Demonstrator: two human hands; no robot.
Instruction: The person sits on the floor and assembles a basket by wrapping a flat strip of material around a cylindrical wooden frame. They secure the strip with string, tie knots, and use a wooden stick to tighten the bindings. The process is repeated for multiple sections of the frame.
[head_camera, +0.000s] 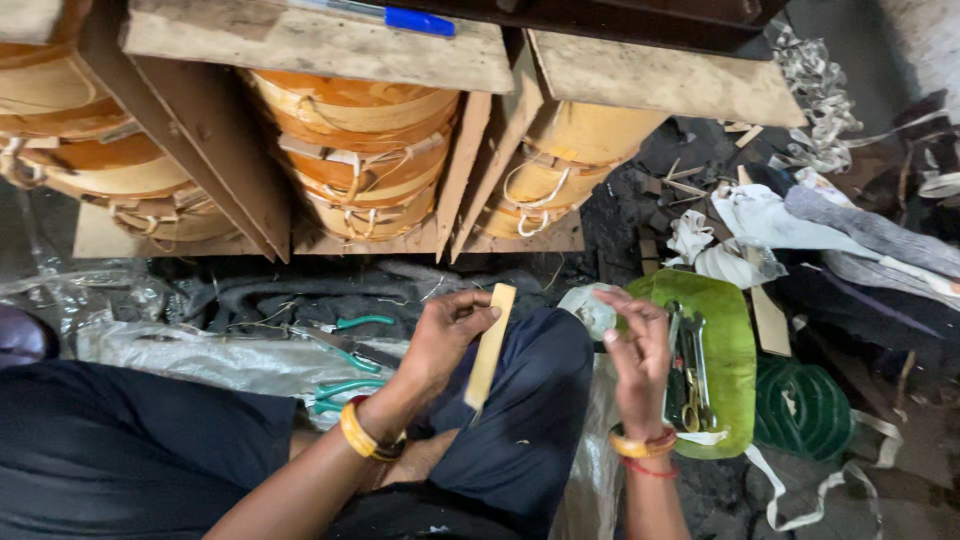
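Head view, looking down over the knees: the left hand (445, 335) pinches a thin pale wooden strip (490, 345) near its upper end, thumb and fingertips closed on its left edge, so that the strip hangs nearly upright — tilted slightly, top to the right — over the dark-trousered knee (530, 400). The right hand (635, 355) is raised just right of the strip and apart from it, fingers loosely curled and holding nothing that can be made out. Beyond the right fingers lies a green tray (735, 350) carrying metal tools, among them scissors (690, 385) (individual pieces are hard to separate). Left of the left fingers, green-handled pliers (345, 340) rest on a clear plastic sheet (200, 355). Above both hands — farther from the person — stacked round wooden frames (355, 150) sit between upright boards, with a blue pen (415, 20) on the shelf over them. Orange bangles ring both wrists.
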